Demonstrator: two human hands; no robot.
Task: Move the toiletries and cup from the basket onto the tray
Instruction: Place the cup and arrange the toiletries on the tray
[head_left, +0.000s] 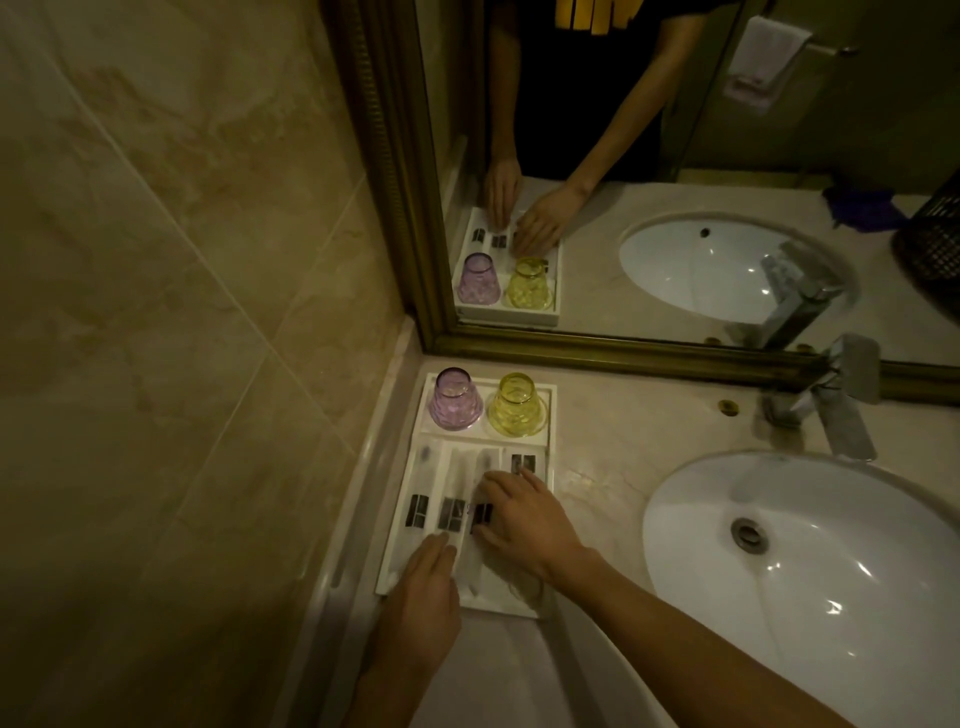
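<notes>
A white tray (550, 415) lies on the counter in the corner below the mirror. At its far end stand a purple cup (454, 399) and a yellow cup (517, 405), both upside down. Several white wrapped toiletry packets with dark labels (418, 506) fill the near compartments, and a small packet (523, 462) lies at the right. My left hand (426, 592) rests its fingertips on the near end of a long packet (454, 499). My right hand (524, 514) lies flat with spread fingers on the packets beside it. The basket shows only as a dark mesh reflection (930, 249).
A white oval sink (810, 566) with a chrome tap (841, 395) takes up the counter's right side. A gold-framed mirror (623, 358) runs along the back, and tiled wall (156, 312) closes the left. Bare marble counter (602, 447) lies between tray and sink.
</notes>
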